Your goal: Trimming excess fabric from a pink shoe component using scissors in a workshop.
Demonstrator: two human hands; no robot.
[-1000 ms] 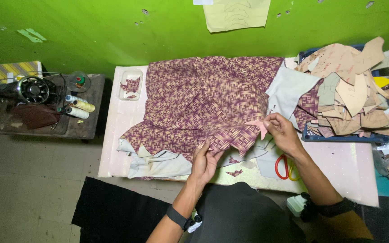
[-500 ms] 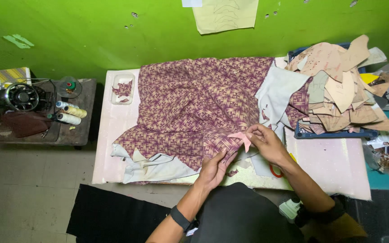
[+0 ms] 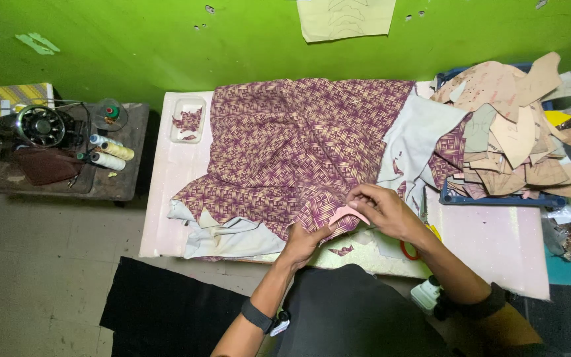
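Observation:
A large purple-and-cream patterned cloth point(image 3: 292, 145) lies spread over a pale pink table point(image 3: 180, 198), with grey-white lining cloth point(image 3: 232, 238) under its near edge. My left hand point(image 3: 304, 241) presses flat on the patterned cloth at its near hem. My right hand point(image 3: 381, 208) pinches a small curved pink pattern piece point(image 3: 346, 213) and lays it on the cloth just right of my left hand. Orange-handled scissors point(image 3: 410, 250) lie partly hidden under my right wrist.
A heap of tan paper pattern pieces point(image 3: 517, 132) fills a blue tray at the right. A small white tray of cloth scraps point(image 3: 188, 120) sits at the table's far left corner. A sewing machine point(image 3: 34, 125) and thread spools point(image 3: 108, 152) stand on a low table at left.
My right hand has brought the pink pattern piece down and left onto the cloth's near edge, closer to my left hand. My head has shifted, so the table sits differently in view.

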